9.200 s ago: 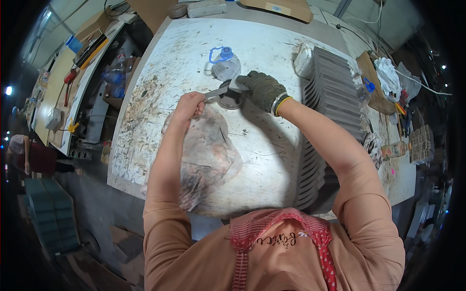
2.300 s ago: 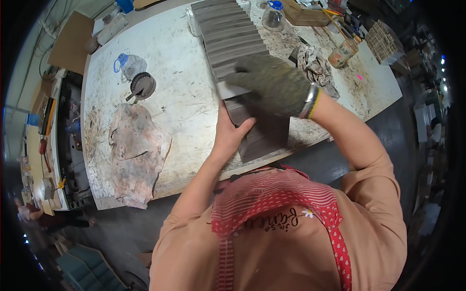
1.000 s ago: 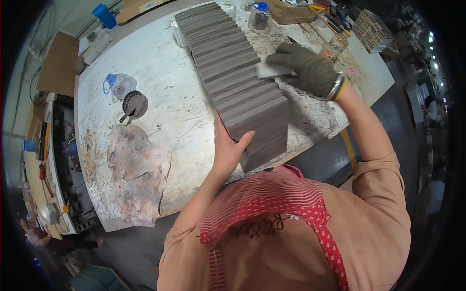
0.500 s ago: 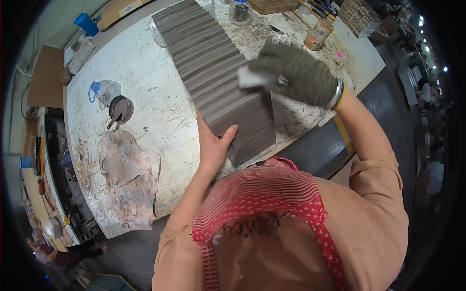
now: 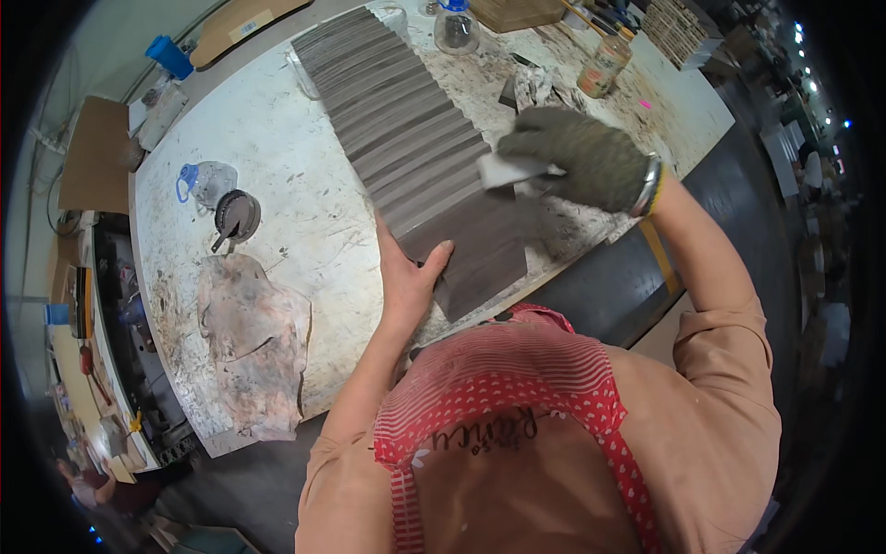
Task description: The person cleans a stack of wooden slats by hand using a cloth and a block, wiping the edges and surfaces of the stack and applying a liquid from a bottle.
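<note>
A long grey ridged panel (image 5: 397, 120) with streaked, wood-like bands and a smoother dark near end lies aslant on the worktable. My bare left hand (image 5: 408, 282) grips its near left edge, the thumb lying on top and the other fingers partly hidden at the side. On my right hand (image 5: 586, 162) is a dark green work glove. Its fingers close round a small white pad (image 5: 506, 170), held at the panel's right edge where the ridges meet the smooth end. The pad's far part is covered by the glove.
The stained white worktable (image 5: 323, 240) bears a smudged cloth (image 5: 254, 342), a dark round pot (image 5: 238, 217) with a brush-like tool and a clear plastic jug (image 5: 217, 180) at left. A bottle (image 5: 604, 65), a clear container (image 5: 457, 32) and a crumpled rag (image 5: 535, 88) are at the far right.
My right hand has moved slightly right and nearer with the white pad, along the panel's edge. My left hand keeps its grip. The view has shifted a little.
</note>
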